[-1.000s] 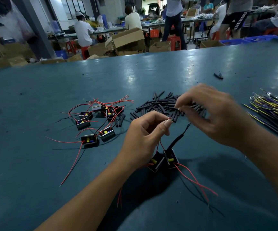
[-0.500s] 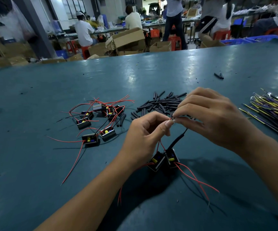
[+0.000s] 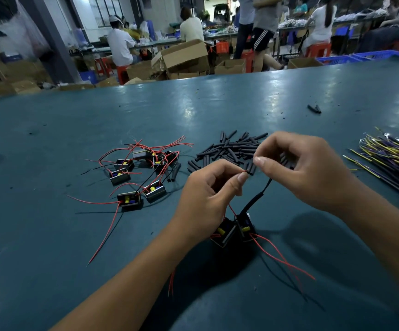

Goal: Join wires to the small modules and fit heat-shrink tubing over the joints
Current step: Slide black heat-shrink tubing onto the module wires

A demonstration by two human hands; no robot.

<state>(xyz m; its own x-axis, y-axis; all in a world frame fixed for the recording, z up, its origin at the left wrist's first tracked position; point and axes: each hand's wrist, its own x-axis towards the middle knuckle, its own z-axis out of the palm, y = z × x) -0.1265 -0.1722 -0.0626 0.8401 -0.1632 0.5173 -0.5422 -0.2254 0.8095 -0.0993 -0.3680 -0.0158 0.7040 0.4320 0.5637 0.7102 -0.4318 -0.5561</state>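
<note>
Fingers [image 3: 240, 179] of left hand [image 3: 208, 199] pinching red wire end [image 3: 245, 171]; right hand [image 3: 308, 170] pinching short black tube [image 3: 251, 168] at that tip, just touching. Two small modules [image 3: 233, 231] below the hands, on teal table [image 3: 50, 235]. Loose tubing pile [image 3: 227, 149] behind, wired modules [image 3: 136, 177] left, yellow-purple wire bundle [image 3: 392, 161] far right.

Red wire [image 3: 243, 172] at black tubing [image 3: 251, 168] mouth

Tubing pile [image 3: 227, 149] blocks ahead; modules [image 3: 141, 173] left; wire bundle [image 3: 389, 161] right.
</note>
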